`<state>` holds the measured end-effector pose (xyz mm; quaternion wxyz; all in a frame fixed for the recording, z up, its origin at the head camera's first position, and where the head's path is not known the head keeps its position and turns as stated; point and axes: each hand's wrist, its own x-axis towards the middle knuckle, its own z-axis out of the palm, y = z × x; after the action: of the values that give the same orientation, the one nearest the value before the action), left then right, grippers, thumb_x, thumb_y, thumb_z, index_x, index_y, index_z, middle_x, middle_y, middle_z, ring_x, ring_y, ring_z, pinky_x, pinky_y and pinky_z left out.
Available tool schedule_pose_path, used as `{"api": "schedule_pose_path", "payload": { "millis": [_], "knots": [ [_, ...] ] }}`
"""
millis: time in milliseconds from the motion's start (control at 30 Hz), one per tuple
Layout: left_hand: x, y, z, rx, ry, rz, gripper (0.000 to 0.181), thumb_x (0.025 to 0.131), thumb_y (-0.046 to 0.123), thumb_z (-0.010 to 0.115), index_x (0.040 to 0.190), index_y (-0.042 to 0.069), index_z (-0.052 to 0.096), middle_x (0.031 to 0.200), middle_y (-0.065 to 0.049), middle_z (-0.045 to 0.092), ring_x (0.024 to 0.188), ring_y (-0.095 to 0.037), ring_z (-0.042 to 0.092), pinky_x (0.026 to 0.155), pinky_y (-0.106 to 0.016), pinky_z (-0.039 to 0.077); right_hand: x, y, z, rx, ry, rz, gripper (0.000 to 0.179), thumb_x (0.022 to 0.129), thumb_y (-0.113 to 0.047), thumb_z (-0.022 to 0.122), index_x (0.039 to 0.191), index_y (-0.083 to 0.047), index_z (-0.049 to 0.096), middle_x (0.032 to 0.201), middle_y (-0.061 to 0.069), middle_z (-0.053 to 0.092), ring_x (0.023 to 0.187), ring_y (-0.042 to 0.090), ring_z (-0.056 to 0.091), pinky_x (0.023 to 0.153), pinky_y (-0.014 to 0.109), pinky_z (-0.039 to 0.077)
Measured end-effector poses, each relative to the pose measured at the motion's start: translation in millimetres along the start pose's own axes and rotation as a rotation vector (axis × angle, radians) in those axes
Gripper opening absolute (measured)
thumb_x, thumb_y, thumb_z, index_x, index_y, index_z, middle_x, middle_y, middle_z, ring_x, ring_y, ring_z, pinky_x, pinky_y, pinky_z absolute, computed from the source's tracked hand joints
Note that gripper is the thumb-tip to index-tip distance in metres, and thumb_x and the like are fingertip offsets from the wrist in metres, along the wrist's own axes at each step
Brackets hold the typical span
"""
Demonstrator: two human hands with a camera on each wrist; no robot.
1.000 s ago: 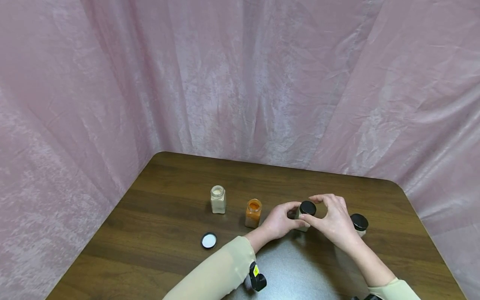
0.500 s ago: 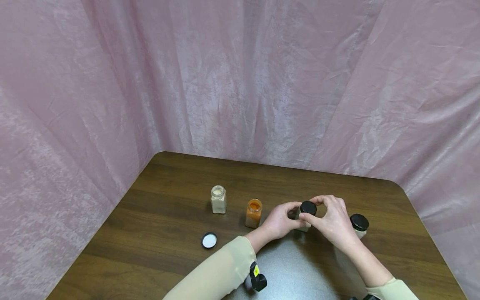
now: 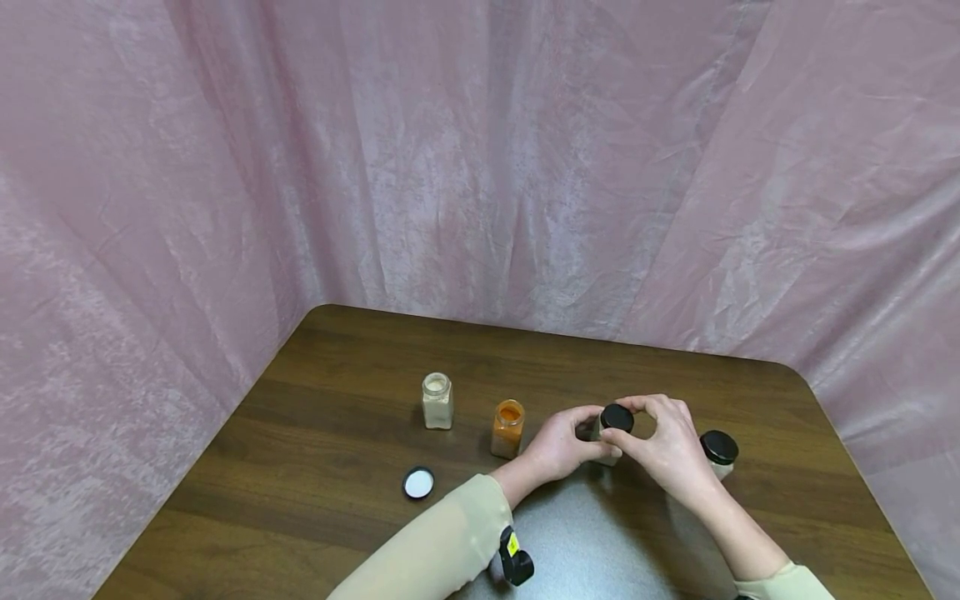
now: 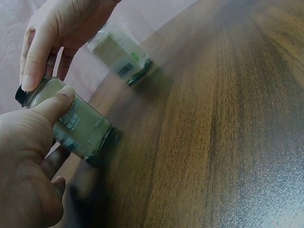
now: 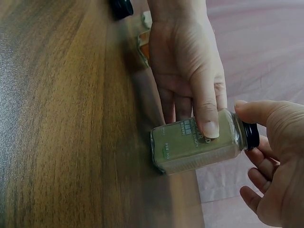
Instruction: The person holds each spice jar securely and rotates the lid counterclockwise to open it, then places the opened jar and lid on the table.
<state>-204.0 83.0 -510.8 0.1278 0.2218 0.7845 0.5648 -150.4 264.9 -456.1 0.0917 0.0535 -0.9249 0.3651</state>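
Note:
A square glass spice jar (image 5: 190, 142) of tan-green powder stands on the table, tilting not evident in the head view. My left hand (image 3: 558, 446) grips its body from the left, the thumb lying across the printed side. At the top, my right hand (image 3: 667, 450) pinches the jar's black lid (image 3: 617, 417) between thumb and fingers. The lid sits on the jar's neck; its thread is hidden. Right of this hand stands another jar with a black lid (image 3: 718, 447), partly covered by the wrist; the left wrist view shows this second jar (image 4: 121, 54) with a barcode label.
Left of my hands stand two lidless jars: one with orange powder (image 3: 507, 433), one with pale powder (image 3: 437, 406). A loose black lid (image 3: 417, 482) lies with its white inside up. The wooden table (image 3: 300, 467) meets a pink curtain (image 3: 480, 167) behind.
My right hand has shifted very slightly toward me while its fingers stay at the lid. The left hand and the jars have stayed in place.

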Motion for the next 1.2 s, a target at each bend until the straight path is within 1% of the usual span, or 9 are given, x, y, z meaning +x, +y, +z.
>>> {"api": "schedule_pose_path", "payload": {
  "millis": [233,367,567,700,900,1200],
  "knots": [
    [-1.1,0.4,0.2,-0.006,-0.005,0.01,0.044,0.085,0.028,0.087,0.127,0.025,0.071,0.114,0.015,0.07,0.104,-0.002,0.063,0.092,-0.027,0.05,-0.5,2.3,0.9,-0.004,-0.006,-0.011,0.053,0.085,-0.048,0.083,0.124,-0.015,0.069,0.118,0.005,0.062,0.125,0.03,0.04,0.095,0.054,0.036],
    [-1.4,0.3,0.8,-0.011,-0.001,0.022,0.044,0.085,0.027,0.087,0.126,0.023,0.071,0.112,0.013,0.07,0.102,-0.001,0.063,0.093,-0.029,0.05,-0.4,3.2,0.6,-0.008,-0.016,-0.023,0.053,0.086,-0.048,0.082,0.127,-0.016,0.069,0.121,0.005,0.062,0.126,0.03,0.04,0.095,0.058,0.037],
    [-1.0,-0.4,1.5,-0.009,0.001,0.005,0.045,0.085,0.026,0.087,0.127,0.024,0.071,0.113,0.012,0.07,0.103,-0.002,0.063,0.091,-0.027,0.05,-0.1,3.3,0.4,-0.009,-0.041,-0.033,0.051,0.088,-0.045,0.081,0.13,-0.019,0.067,0.126,0.002,0.06,0.128,0.028,0.039,0.096,0.06,0.037],
    [-1.1,0.0,1.2,-0.006,0.001,-0.002,0.044,0.085,0.027,0.087,0.126,0.025,0.071,0.113,0.013,0.07,0.102,-0.002,0.063,0.089,-0.025,0.049,0.3,3.7,0.4,0.005,-0.05,-0.047,0.048,0.089,-0.039,0.081,0.131,-0.019,0.067,0.127,0.003,0.06,0.13,0.029,0.038,0.096,0.061,0.036],
    [-0.7,-0.1,1.1,-0.016,-0.005,0.008,0.043,0.086,0.026,0.086,0.125,0.024,0.071,0.113,0.012,0.07,0.102,-0.003,0.063,0.088,-0.024,0.05,1.5,4.4,0.7,0.006,-0.056,-0.083,0.044,0.09,-0.027,0.08,0.131,-0.02,0.067,0.126,0.002,0.061,0.129,0.028,0.039,0.097,0.06,0.036],
    [0.1,-1.5,1.1,-0.008,-0.007,0.026,0.043,0.086,0.022,0.085,0.127,0.019,0.07,0.113,0.009,0.071,0.102,-0.002,0.064,0.09,-0.026,0.051,3.7,5.4,-0.1,-0.008,-0.071,-0.129,0.047,0.087,-0.011,0.076,0.133,-0.019,0.067,0.128,0.001,0.06,0.13,0.027,0.039,0.096,0.06,0.036]
  ]
}}
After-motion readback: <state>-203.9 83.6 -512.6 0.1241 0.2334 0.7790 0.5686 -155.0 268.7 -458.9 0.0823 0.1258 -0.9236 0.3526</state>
